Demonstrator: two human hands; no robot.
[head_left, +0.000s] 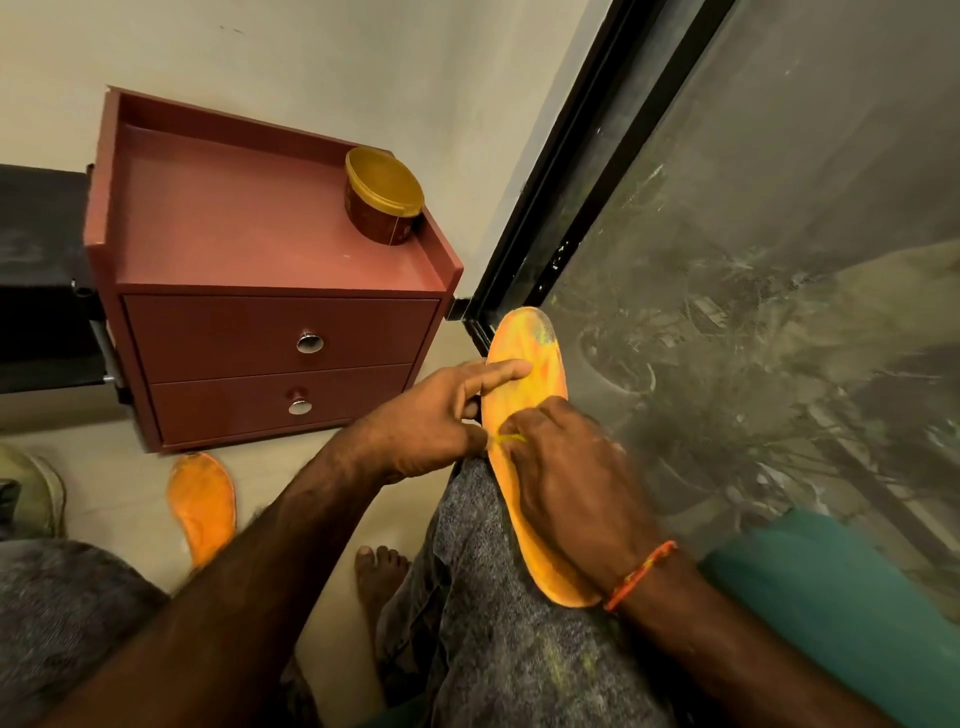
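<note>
— Fingers of the left hand?
— Forefinger laid straight across the face of the orange insole; the rest curled tight at its left edge, gripping it.
— And the right hand?
— Lying on the insole's middle, knuckles up, fingers bent with tips down on the orange face. Thin yellow strand just at those tips, between the two hands. Pinched or only touched: cannot tell, thumb hidden.
— Whereabouts of the insole?
— Propped lengthwise on the right knee, in grey trousers. Heel end low, by the right wrist and its orange thread band. Toe end raised, seen against the dusty window screen; touching it or not, cannot tell.
— Anything else around?
— Second orange insole flat on the floor, left of the knee, just in front of a red-brown drawer cabinet. On the cabinet's surface, at the far right corner, a round tub with a gold lid. Bare foot on the floor below the knee. Green cushion at the right, by the screen.
</note>
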